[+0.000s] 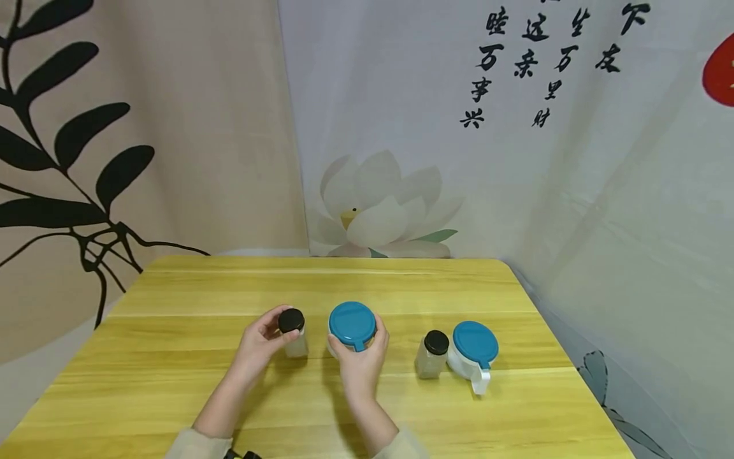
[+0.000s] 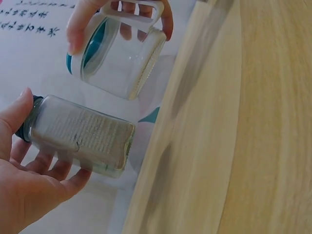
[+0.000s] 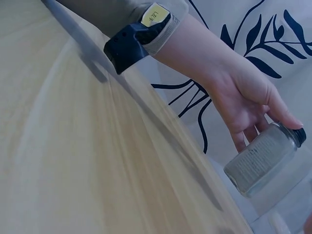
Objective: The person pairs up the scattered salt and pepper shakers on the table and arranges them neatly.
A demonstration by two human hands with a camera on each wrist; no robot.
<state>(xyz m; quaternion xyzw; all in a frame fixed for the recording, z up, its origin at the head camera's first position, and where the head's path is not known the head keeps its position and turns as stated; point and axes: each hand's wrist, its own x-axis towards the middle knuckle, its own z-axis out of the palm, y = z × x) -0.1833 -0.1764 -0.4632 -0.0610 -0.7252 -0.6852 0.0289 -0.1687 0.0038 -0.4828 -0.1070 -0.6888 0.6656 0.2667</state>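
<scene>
A small square glass jar with a black lid is in my left hand. Thumb and fingers grip it near the lid; the left wrist view shows printed text on the jar. My right hand holds a round clear pot with a blue lid and a white handle, its fingers around the handle side. Both containers are held above the wooden table, a short gap apart, with shadows below them. In the right wrist view the pot is mostly out of frame.
To the right, a second black-lidded glass jar stands against or very near a second blue-lidded pot, whose white handle points toward the front. The wooden table ends at a printed cloth backdrop.
</scene>
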